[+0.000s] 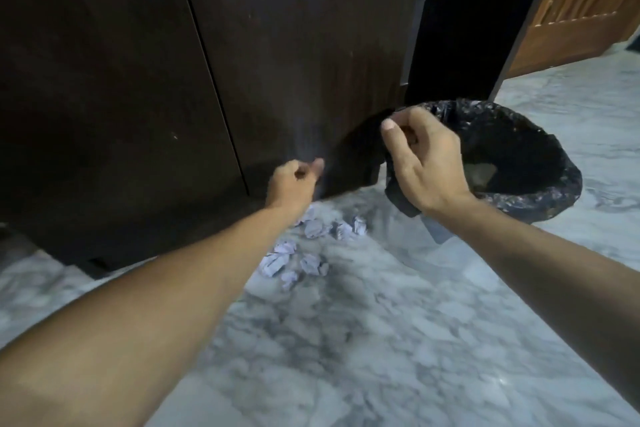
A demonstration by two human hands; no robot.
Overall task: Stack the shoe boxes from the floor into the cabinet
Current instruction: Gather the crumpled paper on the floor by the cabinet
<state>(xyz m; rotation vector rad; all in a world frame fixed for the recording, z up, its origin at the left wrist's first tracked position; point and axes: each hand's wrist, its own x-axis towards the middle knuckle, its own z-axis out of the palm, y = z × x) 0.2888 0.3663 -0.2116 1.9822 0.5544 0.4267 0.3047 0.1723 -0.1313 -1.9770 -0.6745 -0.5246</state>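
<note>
Big dark wooden cabinet (121, 80) fills the wall ahead, doors closed, a narrow seam running down between two panels, and to its right a black open recess. Below it all, the grey marbled floor (381, 340) spreads toward us. Off to the right stands a round bin with a black liner (540, 163), close by the cabinet's corner. And the shoe boxes? None anywhere in view, not on the floor, not at the cabinet (so nothing of the stacking can be judged as started from here). What does lie on the floor is a scatter of crumpled paper balls (311, 243), just in front of the cabinet's base, between the two outstretched arms. Now the hands: the right hand (426, 163) is up beside the bin's rim, fingers curled and pinching a dark floppy piece, cloth or bag I cannot say, which hangs down past the wrist. The left hand (294, 184) reaches low at the cabinet door, fingers clenched into a loose fist with the thumb forward; whether it grips a door edge or nothing at all, I can't tell. When boxes do turn up, I'd expect light, stiff cardboard with loose lids, best taken with both hands under the short ends, never by the lid.
</note>
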